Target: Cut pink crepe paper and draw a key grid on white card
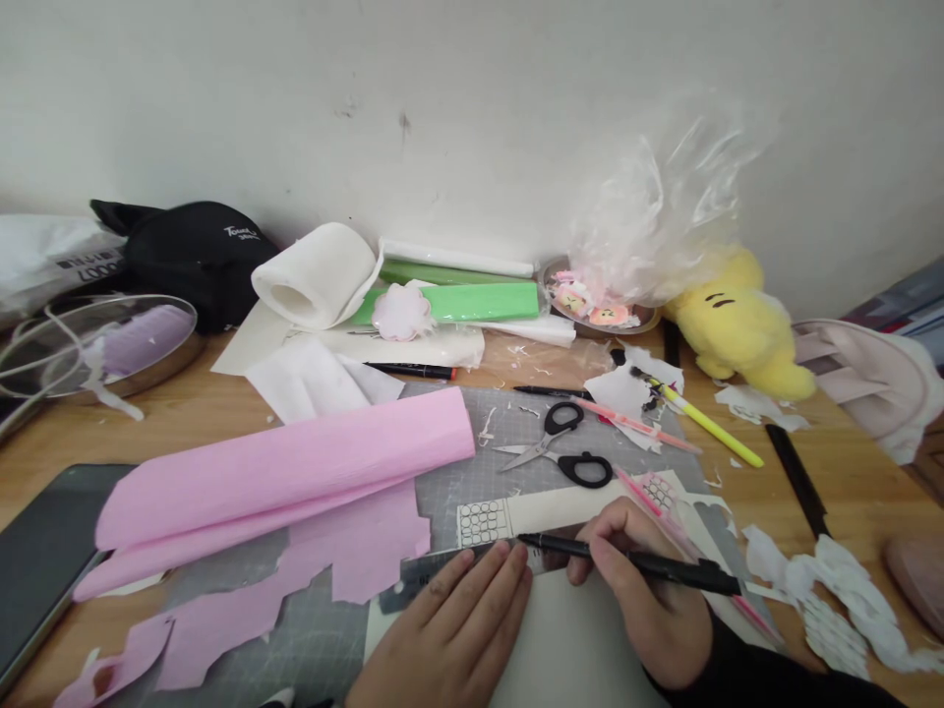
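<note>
My left hand [463,629] lies flat, fingers stretched out, pressing a metal ruler [414,575] onto white paper [571,629]. In my right hand [649,590] is a black pen [626,558], its tip touching down by the ruler's upper edge. Just above the ruler, a strip of paper [564,508] carries a drawn grid of small rounded shapes [483,523] at its left end. Part of the ruler is hidden under my left fingers. Black-handled scissors [555,447] rest beyond the strip with their blades apart, on a grey cutting mat [449,423].
Pink crepe paper [295,462] covers the left of the mat, beside a dark phone [59,551]. A white paper roll [317,275], green paper [483,302] and a yellow plush toy [737,315] line the wall. Paper scraps [833,600] and a yellow pen [712,433] lie right.
</note>
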Motion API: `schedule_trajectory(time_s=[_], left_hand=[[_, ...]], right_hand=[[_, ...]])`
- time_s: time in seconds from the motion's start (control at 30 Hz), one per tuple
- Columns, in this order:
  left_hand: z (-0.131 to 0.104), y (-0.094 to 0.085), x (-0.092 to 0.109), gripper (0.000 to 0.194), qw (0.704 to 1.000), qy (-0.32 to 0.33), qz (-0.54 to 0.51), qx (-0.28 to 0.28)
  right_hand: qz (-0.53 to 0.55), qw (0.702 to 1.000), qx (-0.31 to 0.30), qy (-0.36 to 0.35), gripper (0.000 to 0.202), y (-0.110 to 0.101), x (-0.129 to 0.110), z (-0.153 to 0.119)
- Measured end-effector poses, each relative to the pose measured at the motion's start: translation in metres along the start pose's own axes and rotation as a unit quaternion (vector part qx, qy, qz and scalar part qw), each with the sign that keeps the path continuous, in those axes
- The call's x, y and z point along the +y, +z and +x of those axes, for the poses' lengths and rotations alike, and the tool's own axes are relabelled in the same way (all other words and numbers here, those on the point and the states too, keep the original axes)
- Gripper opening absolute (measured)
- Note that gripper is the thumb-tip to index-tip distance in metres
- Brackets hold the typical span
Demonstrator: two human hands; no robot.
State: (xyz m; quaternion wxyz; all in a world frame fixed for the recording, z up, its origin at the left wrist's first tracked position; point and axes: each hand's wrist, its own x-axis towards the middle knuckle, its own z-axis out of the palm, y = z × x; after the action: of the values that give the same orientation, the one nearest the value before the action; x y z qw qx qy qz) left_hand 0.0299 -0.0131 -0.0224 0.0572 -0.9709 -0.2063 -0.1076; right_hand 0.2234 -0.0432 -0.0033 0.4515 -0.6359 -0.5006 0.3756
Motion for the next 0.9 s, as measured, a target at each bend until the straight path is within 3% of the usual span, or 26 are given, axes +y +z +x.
schedule_trajectory(time_s=[0.43,0.9], left_hand=[[0.003,0.001,-0.001,0.037,0.999,-0.002,0.009,0.036],[0.001,0.003,0.0,0.037,0.999,0.013,0.008,0.039]], right_hand=[[-0.022,1.0,-0.009,-0.003,0.02,0.0,0.0,0.001],[-0.081,0.995,0.058,0.001,0.021,-0.005,-0.01,0.004]])
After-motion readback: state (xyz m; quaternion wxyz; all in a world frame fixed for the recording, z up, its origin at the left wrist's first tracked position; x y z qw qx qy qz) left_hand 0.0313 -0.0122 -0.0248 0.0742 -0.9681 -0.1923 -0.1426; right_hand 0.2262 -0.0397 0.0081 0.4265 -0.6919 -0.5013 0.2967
